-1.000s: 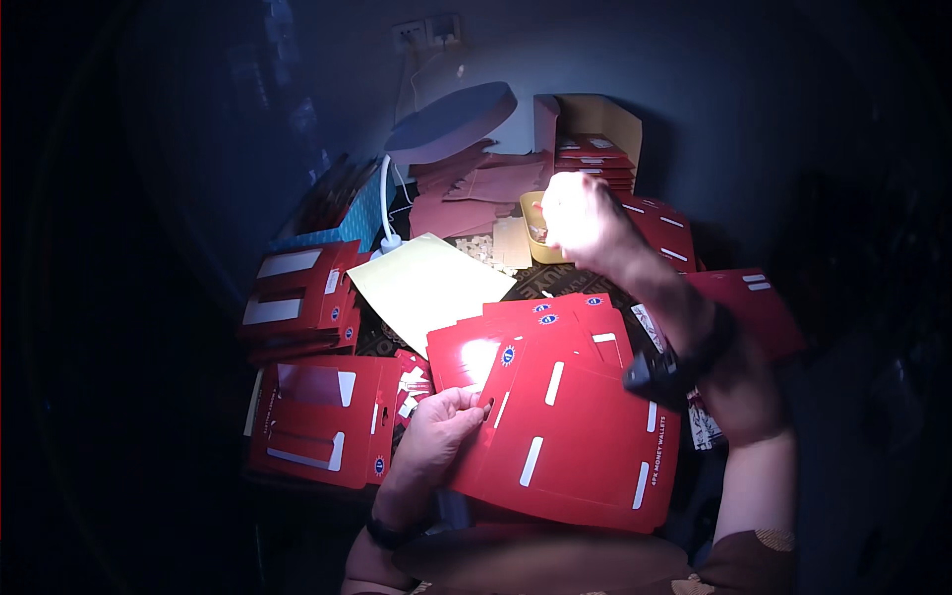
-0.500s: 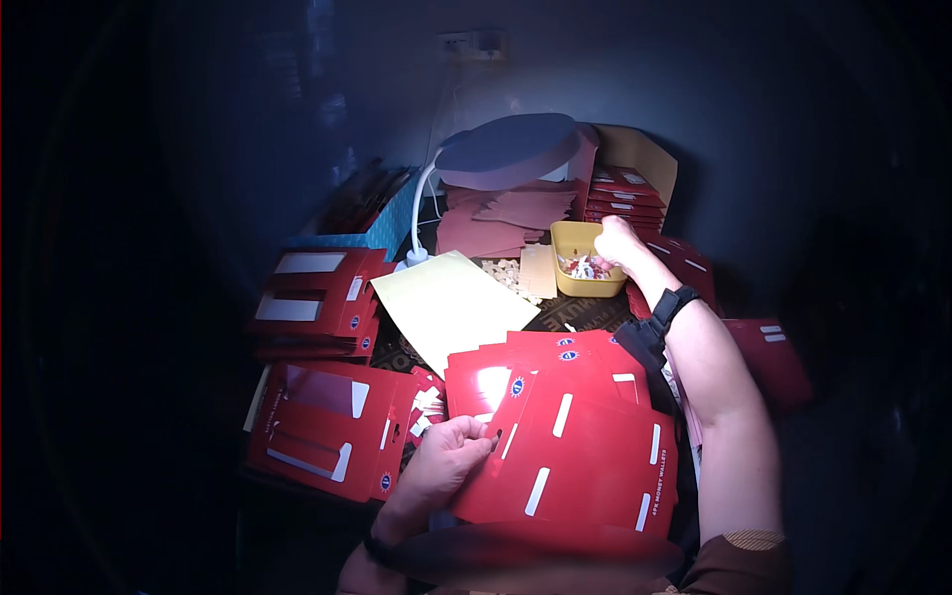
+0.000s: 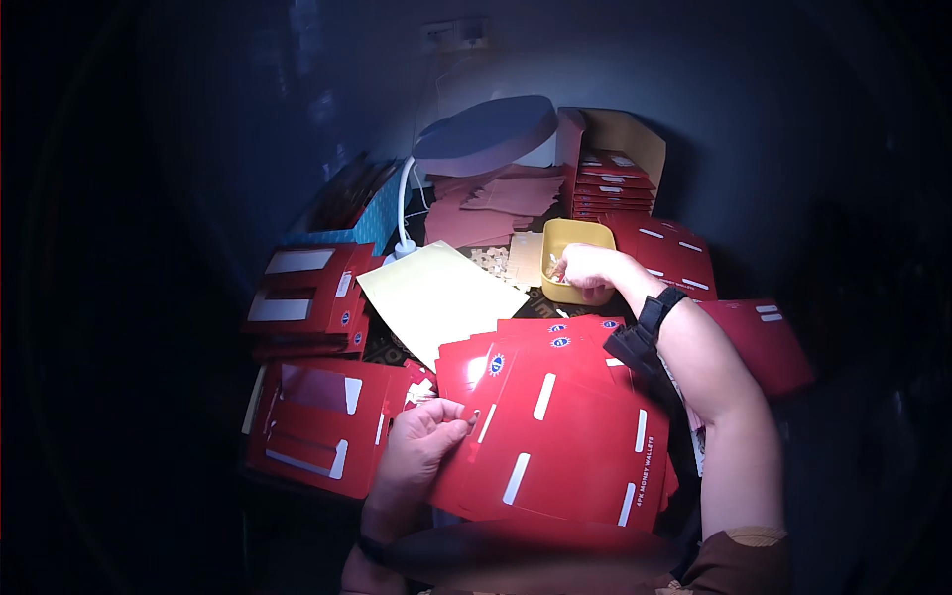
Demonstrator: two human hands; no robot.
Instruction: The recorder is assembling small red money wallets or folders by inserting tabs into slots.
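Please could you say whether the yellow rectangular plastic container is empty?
Not empty: small white pieces show inside the yellow rectangular plastic container, beside the right hand.

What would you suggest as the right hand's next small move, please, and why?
Perhaps pinch one of the small pieces with the right hand: it reaches into the yellow tub where they lie, while the left hand holds the red card by its edge. Whether the right hand grips one now is hidden.
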